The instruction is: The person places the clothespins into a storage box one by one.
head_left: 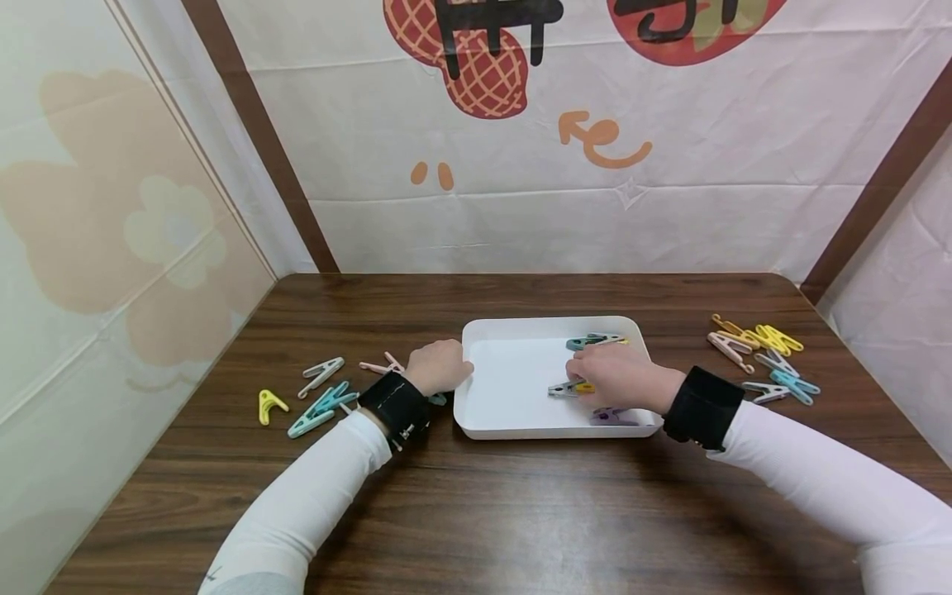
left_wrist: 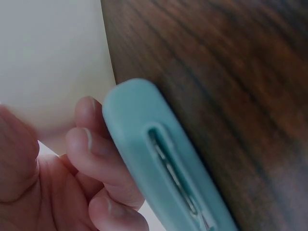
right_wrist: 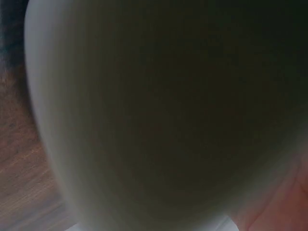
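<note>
A white tray [head_left: 513,355] lies on the table, and my left hand [head_left: 439,368] grips its left rim. In the left wrist view, curled fingers [left_wrist: 91,149] are at the tray's edge beside a teal clothespin [left_wrist: 139,125]. My right hand [head_left: 617,376] is inside the tray's right half, fingers bent down among clothespins. Close to its fingertips lie a grey clothespin [head_left: 563,389] and a yellow one [head_left: 585,387]. Behind the hand is a dark teal clothespin [head_left: 578,344]; a purple clothespin [head_left: 611,417] lies nearer the front. I cannot tell whether the right fingers hold one.
Left of the tray lie a yellow clothespin [head_left: 269,405], a large teal clothespin [head_left: 320,411], a white clothespin [head_left: 321,376] and a pink one [head_left: 385,364]. Several more, including a yellow clothespin [head_left: 777,339] and a light blue clothespin [head_left: 796,386], lie to the right.
</note>
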Demonstrator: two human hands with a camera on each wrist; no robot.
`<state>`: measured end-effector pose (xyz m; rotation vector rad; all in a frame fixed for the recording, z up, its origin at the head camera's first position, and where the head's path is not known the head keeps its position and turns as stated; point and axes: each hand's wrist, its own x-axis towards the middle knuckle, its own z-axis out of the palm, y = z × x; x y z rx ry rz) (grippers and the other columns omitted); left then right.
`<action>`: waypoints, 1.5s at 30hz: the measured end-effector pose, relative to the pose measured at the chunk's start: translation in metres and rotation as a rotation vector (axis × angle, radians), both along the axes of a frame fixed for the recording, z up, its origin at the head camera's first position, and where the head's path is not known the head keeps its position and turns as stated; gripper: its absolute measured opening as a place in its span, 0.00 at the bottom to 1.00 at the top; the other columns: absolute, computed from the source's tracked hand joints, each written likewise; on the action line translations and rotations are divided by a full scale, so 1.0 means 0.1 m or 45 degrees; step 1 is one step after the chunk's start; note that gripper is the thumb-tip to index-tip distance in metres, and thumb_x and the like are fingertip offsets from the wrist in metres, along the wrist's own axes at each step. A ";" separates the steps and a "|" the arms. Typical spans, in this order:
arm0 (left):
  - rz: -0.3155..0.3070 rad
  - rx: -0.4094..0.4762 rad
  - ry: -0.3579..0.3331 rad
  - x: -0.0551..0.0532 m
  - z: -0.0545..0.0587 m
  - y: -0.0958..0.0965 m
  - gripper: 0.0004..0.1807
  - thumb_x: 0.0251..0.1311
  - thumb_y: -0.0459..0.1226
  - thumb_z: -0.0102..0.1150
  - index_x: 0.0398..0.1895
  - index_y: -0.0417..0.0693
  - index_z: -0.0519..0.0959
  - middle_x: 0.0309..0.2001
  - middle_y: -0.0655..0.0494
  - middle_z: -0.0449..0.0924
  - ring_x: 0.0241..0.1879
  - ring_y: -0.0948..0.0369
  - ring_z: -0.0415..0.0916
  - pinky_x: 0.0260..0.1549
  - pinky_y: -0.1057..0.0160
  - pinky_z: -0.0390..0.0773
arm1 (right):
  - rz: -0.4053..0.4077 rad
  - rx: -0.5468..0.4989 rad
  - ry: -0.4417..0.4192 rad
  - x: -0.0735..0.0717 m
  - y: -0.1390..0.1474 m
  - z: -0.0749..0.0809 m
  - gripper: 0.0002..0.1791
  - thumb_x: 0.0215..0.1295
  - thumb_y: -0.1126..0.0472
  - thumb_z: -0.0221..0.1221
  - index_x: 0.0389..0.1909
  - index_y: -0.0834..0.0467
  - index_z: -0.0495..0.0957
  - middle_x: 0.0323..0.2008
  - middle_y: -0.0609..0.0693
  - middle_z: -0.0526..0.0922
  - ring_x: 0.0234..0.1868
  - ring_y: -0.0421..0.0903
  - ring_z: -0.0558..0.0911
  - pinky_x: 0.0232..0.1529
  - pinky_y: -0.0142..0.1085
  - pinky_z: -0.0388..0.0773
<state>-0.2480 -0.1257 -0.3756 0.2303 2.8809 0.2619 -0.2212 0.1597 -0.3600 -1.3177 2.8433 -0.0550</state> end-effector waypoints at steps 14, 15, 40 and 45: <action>-0.006 0.003 0.001 0.01 -0.02 0.00 0.14 0.68 0.43 0.49 0.26 0.46 0.75 0.22 0.53 0.70 0.23 0.57 0.70 0.23 0.60 0.67 | -0.031 0.011 -0.010 -0.01 0.01 -0.02 0.11 0.56 0.57 0.70 0.35 0.55 0.79 0.30 0.45 0.78 0.29 0.41 0.71 0.32 0.36 0.74; -0.006 0.004 -0.004 0.01 -0.02 0.00 0.14 0.68 0.43 0.49 0.26 0.46 0.75 0.22 0.53 0.70 0.23 0.57 0.71 0.23 0.60 0.67 | -0.037 0.017 -0.015 -0.01 0.01 -0.02 0.10 0.56 0.57 0.70 0.35 0.55 0.79 0.30 0.45 0.78 0.29 0.41 0.72 0.32 0.36 0.74; -0.012 0.014 0.013 0.00 -0.01 0.00 0.13 0.67 0.42 0.50 0.28 0.45 0.75 0.23 0.53 0.69 0.23 0.57 0.71 0.22 0.60 0.67 | -0.097 -0.106 -0.022 0.05 0.22 0.16 0.12 0.58 0.56 0.69 0.39 0.58 0.81 0.36 0.50 0.81 0.31 0.42 0.71 0.30 0.35 0.71; -0.010 0.015 0.019 -0.01 -0.04 -0.02 0.14 0.67 0.42 0.50 0.26 0.46 0.75 0.22 0.53 0.69 0.23 0.57 0.71 0.23 0.60 0.67 | -0.213 -0.146 -0.011 0.06 0.36 0.29 0.16 0.59 0.56 0.68 0.45 0.59 0.82 0.43 0.52 0.82 0.37 0.45 0.78 0.35 0.41 0.76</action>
